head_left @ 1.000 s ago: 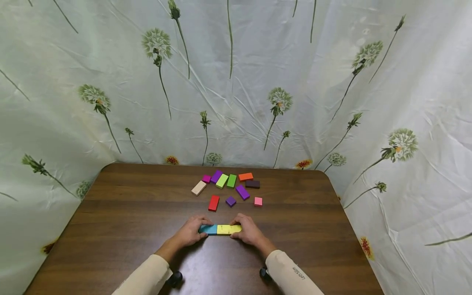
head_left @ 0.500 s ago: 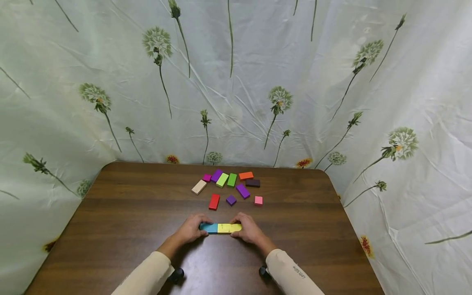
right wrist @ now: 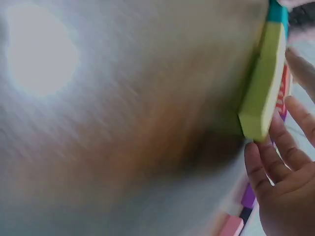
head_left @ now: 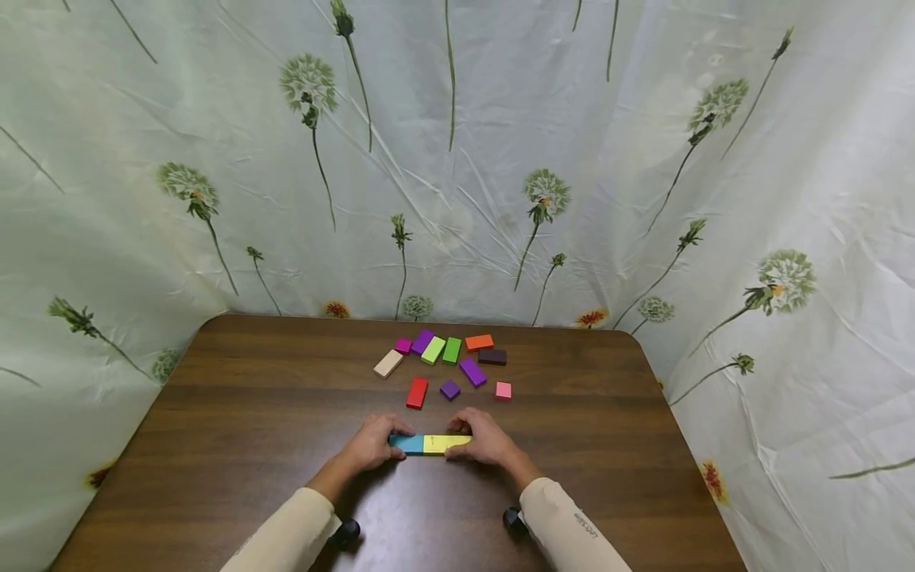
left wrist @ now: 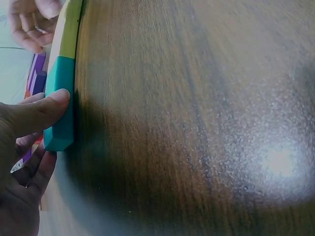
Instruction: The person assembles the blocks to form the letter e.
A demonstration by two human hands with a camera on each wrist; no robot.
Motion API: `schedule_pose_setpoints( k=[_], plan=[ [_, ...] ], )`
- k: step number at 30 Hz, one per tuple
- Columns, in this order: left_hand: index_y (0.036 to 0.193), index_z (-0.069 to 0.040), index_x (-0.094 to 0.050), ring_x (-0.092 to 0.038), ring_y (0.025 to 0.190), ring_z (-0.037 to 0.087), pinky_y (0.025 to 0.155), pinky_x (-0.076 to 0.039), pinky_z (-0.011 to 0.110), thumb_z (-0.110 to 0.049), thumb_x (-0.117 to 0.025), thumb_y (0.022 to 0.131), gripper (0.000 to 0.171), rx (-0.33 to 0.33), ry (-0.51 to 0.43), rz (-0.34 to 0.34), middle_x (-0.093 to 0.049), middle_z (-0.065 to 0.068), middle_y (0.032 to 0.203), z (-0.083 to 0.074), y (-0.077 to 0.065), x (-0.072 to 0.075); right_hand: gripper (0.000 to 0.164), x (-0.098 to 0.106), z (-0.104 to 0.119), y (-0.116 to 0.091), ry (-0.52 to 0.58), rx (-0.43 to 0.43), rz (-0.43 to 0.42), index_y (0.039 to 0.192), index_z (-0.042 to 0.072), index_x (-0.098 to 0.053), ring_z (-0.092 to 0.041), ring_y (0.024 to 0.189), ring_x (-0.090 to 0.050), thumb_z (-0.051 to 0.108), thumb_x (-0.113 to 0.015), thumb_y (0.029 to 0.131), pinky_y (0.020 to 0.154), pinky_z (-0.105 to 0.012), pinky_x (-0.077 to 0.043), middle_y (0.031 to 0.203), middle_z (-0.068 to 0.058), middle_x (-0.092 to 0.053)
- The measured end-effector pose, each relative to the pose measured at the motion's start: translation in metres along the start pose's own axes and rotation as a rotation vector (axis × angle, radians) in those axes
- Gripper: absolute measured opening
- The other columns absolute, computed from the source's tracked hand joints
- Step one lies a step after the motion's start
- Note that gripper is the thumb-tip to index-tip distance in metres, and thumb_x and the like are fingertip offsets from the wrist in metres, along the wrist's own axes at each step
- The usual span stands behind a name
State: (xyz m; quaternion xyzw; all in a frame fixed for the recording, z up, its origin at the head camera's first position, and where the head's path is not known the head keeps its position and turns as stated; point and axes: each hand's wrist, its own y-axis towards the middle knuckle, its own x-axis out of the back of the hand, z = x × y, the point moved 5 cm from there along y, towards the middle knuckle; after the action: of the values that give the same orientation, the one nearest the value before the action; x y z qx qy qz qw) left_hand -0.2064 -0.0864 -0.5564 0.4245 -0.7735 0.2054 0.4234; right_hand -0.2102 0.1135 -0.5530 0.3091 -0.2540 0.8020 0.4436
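Note:
A teal rectangular block [head_left: 408,445] and a yellow one [head_left: 435,445] lie end to end in a row on the table. My left hand [head_left: 371,442] pinches the teal block, thumb [left wrist: 59,96] on the near side and fingers behind it. At the other end, my right hand [head_left: 488,441] is loosened around the yellow block. The right wrist view shows its fingers [right wrist: 281,162] spread and relaxed beside the end of the yellow block [right wrist: 261,88].
Behind the row lie loose blocks: red [head_left: 417,392], beige [head_left: 388,364], pink [head_left: 503,390], orange [head_left: 479,342], dark brown [head_left: 492,357], green [head_left: 452,350] and several purple or magenta ones. A flowered curtain [head_left: 472,159] hangs behind the brown table [head_left: 250,413].
My right hand has loosened from the yellow block and shifted slightly right, its fingers lifting off. The left hand keeps its hold on the teal block, and the row has stayed put.

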Motion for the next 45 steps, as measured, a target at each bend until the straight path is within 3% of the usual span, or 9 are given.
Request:
schedule_pose_setpoints(
  k=[4, 10, 16, 20, 25, 33, 45],
  plan=[
    [0.100, -0.007, -0.075, -0.063, 0.093, 0.025, 0.085, -0.042, 0.042, -0.009, -0.084, 0.068, 0.033, 0.007, 0.016, -0.005, -0.071, 0.005, 0.096, 0.001, 0.001, -0.001, 0.043, 0.019, -0.004, 0.008, 0.002, 0.019, -0.090, 0.114, 0.002, -0.063, -0.022, 0.095, -0.057, 0.021, -0.080, 0.079, 0.085, -0.038, -0.049, 0.103, -0.007, -0.060],
    [0.100, -0.006, -0.075, -0.062, 0.094, 0.027, 0.086, -0.042, 0.043, -0.009, -0.084, 0.068, 0.034, 0.022, 0.007, 0.002, -0.071, 0.006, 0.096, 0.000, 0.002, -0.001, 0.046, 0.044, -0.017, 0.026, -0.042, -0.023, -0.262, 0.116, 0.000, -0.062, -0.030, 0.101, -0.056, 0.014, -0.081, 0.077, 0.090, -0.046, -0.046, 0.109, -0.013, -0.057],
    [0.099, -0.007, -0.075, -0.062, 0.092, 0.025, 0.085, -0.042, 0.041, -0.008, -0.084, 0.067, 0.034, 0.061, -0.013, 0.004, -0.071, 0.005, 0.097, 0.000, 0.001, -0.001, 0.052, 0.051, -0.028, 0.043, -0.138, -0.096, -0.325, 0.123, 0.001, -0.061, -0.033, 0.111, -0.052, 0.015, -0.081, 0.077, 0.097, -0.048, -0.042, 0.118, -0.015, -0.053],
    [0.099, -0.006, -0.075, -0.062, 0.089, 0.023, 0.081, -0.043, 0.038, -0.007, -0.084, 0.067, 0.034, 0.052, -0.025, -0.001, -0.071, 0.005, 0.095, -0.001, 0.000, -0.002, 0.050, 0.052, -0.031, 0.052, -0.181, -0.151, -0.355, 0.124, 0.003, -0.061, -0.033, 0.110, -0.053, 0.016, -0.079, 0.079, 0.094, -0.048, -0.044, 0.120, -0.016, -0.053],
    [0.099, -0.006, -0.075, -0.060, 0.086, 0.020, 0.078, -0.044, 0.035, -0.007, -0.084, 0.067, 0.033, 0.036, -0.029, 0.007, -0.070, 0.004, 0.092, 0.001, 0.000, -0.004, 0.044, 0.051, -0.034, 0.062, -0.204, -0.236, -0.353, 0.126, 0.008, -0.062, -0.029, 0.105, -0.057, 0.017, -0.074, 0.084, 0.088, -0.045, -0.048, 0.120, -0.013, -0.054],
    [0.099, -0.007, -0.075, -0.060, 0.084, 0.018, 0.077, -0.044, 0.034, -0.009, -0.084, 0.067, 0.033, -0.003, -0.011, -0.005, -0.070, 0.003, 0.090, 0.003, 0.000, -0.004, 0.042, 0.049, -0.029, 0.076, -0.246, -0.253, -0.316, 0.126, 0.011, -0.064, -0.026, 0.100, -0.058, 0.017, -0.072, 0.086, 0.083, -0.044, -0.050, 0.119, -0.012, -0.056],
    [0.099, -0.006, -0.075, -0.061, 0.085, 0.020, 0.076, -0.044, 0.033, -0.008, -0.084, 0.067, 0.034, 0.002, -0.022, -0.008, -0.070, 0.004, 0.090, 0.002, -0.001, -0.002, 0.036, 0.049, -0.029, 0.081, -0.296, -0.249, -0.289, 0.123, 0.010, -0.064, -0.028, 0.097, -0.058, 0.014, -0.066, 0.087, 0.081, -0.045, -0.050, 0.116, -0.014, -0.056]
  ],
)
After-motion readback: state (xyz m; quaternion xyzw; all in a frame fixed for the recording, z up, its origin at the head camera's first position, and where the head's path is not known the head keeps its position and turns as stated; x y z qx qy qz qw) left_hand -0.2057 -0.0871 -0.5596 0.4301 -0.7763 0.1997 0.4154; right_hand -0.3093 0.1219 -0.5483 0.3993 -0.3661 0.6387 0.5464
